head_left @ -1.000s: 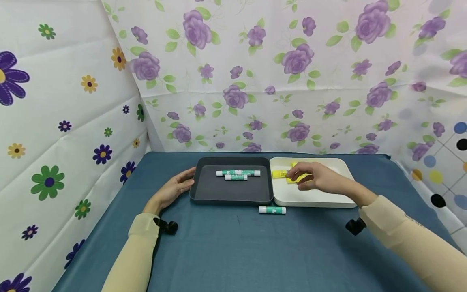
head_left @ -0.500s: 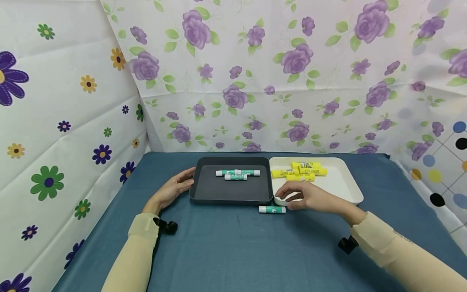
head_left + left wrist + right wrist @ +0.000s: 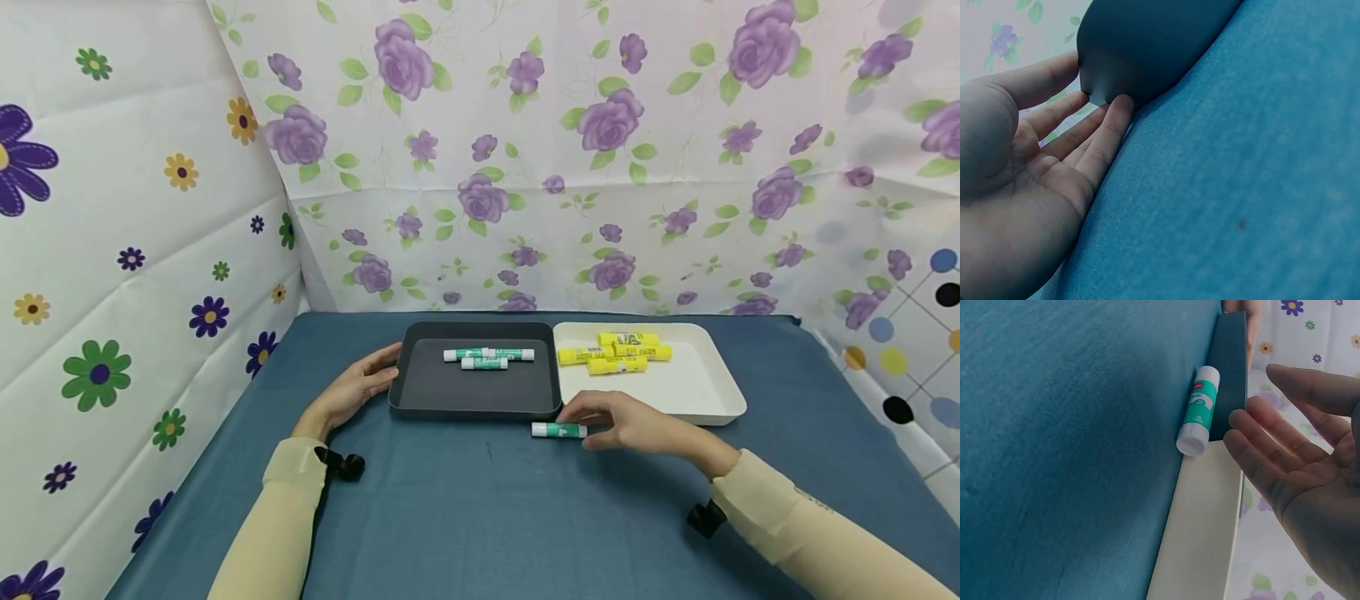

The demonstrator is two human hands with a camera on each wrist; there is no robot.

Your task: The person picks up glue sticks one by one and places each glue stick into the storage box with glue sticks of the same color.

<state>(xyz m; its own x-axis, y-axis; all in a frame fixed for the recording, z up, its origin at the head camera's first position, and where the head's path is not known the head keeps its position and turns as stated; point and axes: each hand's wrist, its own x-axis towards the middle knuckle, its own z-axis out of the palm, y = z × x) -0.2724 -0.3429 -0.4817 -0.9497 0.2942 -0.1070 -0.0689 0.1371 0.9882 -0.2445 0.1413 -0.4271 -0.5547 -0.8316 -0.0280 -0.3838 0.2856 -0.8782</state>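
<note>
A green-and-white glue stick (image 3: pixel 558 430) lies on the blue cloth in front of the two trays. Just above its right end hovers my right hand (image 3: pixel 626 423), fingers slightly bent and holding nothing; the right wrist view shows the glue stick (image 3: pixel 1199 411) apart from the fingers (image 3: pixel 1260 456). My left hand (image 3: pixel 354 390) rests against the left side of the dark grey tray (image 3: pixel 472 400), its fairly straight fingers touching the tray's corner (image 3: pixel 1110 75) in the left wrist view. Three green-and-white glue sticks (image 3: pixel 484 364) lie inside that tray.
A white tray (image 3: pixel 697 392) stands against the dark one's right side, with several yellow glue sticks (image 3: pixel 617 365) in its back left part. Blue cloth (image 3: pixel 480 517) covers the table, and flowered sheets (image 3: pixel 480 167) hang behind and at the left.
My right hand has moved from above the yellow glue sticks toward the front and left, to the loose green glue stick. The white tray's front right corner shifted slightly. My left hand stays put.
</note>
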